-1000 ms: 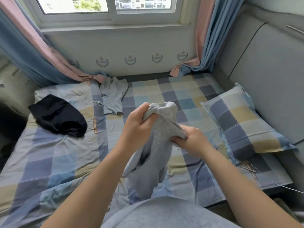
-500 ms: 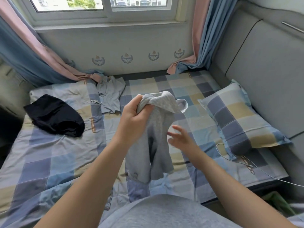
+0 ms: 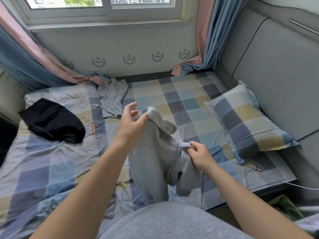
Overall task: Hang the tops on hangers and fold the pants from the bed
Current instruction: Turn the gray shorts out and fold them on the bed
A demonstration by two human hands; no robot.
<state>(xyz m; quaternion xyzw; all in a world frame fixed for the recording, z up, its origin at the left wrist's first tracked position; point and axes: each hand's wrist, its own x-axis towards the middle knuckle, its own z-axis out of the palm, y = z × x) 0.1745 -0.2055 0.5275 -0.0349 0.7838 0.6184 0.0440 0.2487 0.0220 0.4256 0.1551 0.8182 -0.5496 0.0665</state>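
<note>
A light grey garment (image 3: 155, 157) hangs in the air over the middle of the checked bed (image 3: 51, 169). My left hand (image 3: 132, 124) pinches its top edge between thumb and forefinger, with the other fingers spread. Lower and to the right, my right hand (image 3: 198, 155) grips a bunched fold of the same garment. The cloth's lower ends droop toward the bed's near edge. A black garment (image 3: 53, 121) lies folded at the left of the bed. A grey-blue garment (image 3: 112, 97) lies crumpled at the back near the curtain.
A checked pillow (image 3: 245, 121) rests at the right against the grey padded wall (image 3: 276, 75). A white cable (image 3: 259, 168) trails across the bed's right corner. Curtains (image 3: 207, 40) hang at both sides of the window. Something green (image 3: 286, 207) lies on the floor at lower right.
My right hand let go of the grey garment, then took hold of it again lower down. My left hand's grip loosened to a pinch, and the garment hangs more spread out.
</note>
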